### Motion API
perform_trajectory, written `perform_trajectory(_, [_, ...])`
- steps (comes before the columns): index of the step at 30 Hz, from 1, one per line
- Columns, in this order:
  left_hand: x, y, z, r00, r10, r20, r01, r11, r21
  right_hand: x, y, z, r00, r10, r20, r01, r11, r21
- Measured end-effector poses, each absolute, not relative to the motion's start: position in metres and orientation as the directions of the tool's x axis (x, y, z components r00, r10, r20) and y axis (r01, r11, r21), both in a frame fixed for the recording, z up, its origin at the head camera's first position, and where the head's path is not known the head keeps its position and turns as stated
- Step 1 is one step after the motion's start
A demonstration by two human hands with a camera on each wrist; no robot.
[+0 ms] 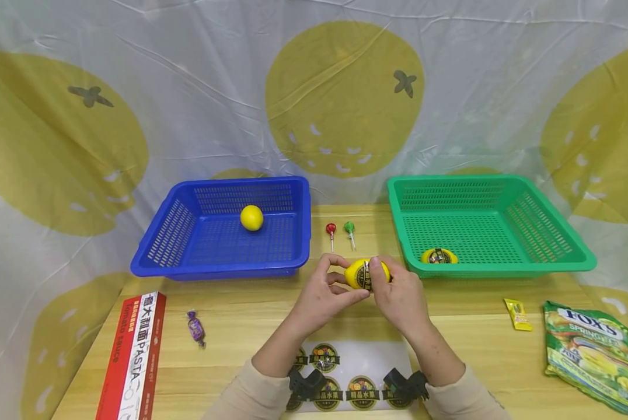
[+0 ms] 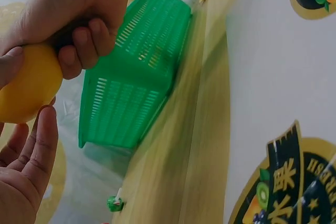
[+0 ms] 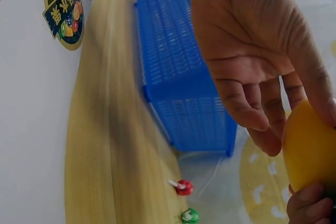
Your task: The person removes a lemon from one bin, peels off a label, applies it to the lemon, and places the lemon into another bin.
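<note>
Over the middle of the table, a yellow lemon (image 1: 352, 274) is held between both hands. A dark round fruit sticker (image 1: 363, 277) lies across its side. My left hand (image 1: 319, 298) holds the lemon's left end between thumb and fingers. From the other end my right hand (image 1: 402, 298) grips it, the thumb lying over the sticker. In the left wrist view the lemon (image 2: 31, 85) shows its plain yellow side. Below the hands lies a white sheet of stickers (image 1: 361, 361), partly covered by the wrists.
A blue basket (image 1: 224, 271) at left holds a plain lemon (image 1: 251, 218); a green basket (image 1: 503, 268) at right holds a stickered one (image 1: 439, 256). Red (image 1: 331, 228) and green (image 1: 349, 227) lollipops lie between. Around are a pasta box (image 1: 130, 361), purple candy (image 1: 195, 329), yellow packet (image 1: 517, 315) and FOX'S bag (image 1: 595, 356).
</note>
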State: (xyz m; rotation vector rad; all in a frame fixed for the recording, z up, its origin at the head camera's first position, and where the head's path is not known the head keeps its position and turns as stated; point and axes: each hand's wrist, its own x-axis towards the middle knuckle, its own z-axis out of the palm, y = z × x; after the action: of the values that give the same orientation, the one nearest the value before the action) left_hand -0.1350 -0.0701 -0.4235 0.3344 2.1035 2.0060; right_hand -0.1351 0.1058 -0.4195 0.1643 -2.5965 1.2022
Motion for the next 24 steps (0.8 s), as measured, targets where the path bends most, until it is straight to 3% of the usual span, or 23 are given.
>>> perform_trajectory(5, [-0.1353,-0.0726,-0.4239,-0.94,0.326,0.101,0.147,0.117,0.982,-0.1339,0.1059,-0.4187,-0.953,0.015,0.302,-0.21,0.685,-0.697])
perform_trajectory(9, [-0.1346,-0.0738,-0.4231,-0.885,0.389,0.254,0.359,0.227,0.905,-0.1329,0.1051,-0.417,-0.959,0.014,0.283,-0.195,0.693,-0.694])
perform_trajectory(12, [-0.1349,-0.0745,-0.4237,-0.852,0.417,0.316,0.441,0.249,0.862,-0.1331,0.104,-0.4161,-0.965,0.016,0.263,-0.181,0.684,-0.707])
perform_trajectory(20, [-0.1356,-0.0766,-0.4245,-0.878,0.376,0.297,0.4,0.232,0.887,-0.1337,0.1059,-0.4143,-0.981,0.033,0.193,-0.124,0.66,-0.741])
perform_trajectory(24, [-0.135,-0.0757,-0.4235,-0.9,0.364,0.242,0.339,0.233,0.911,-0.1319,0.1099,-0.4137,-0.995,0.017,0.098,-0.072,0.562,-0.824])
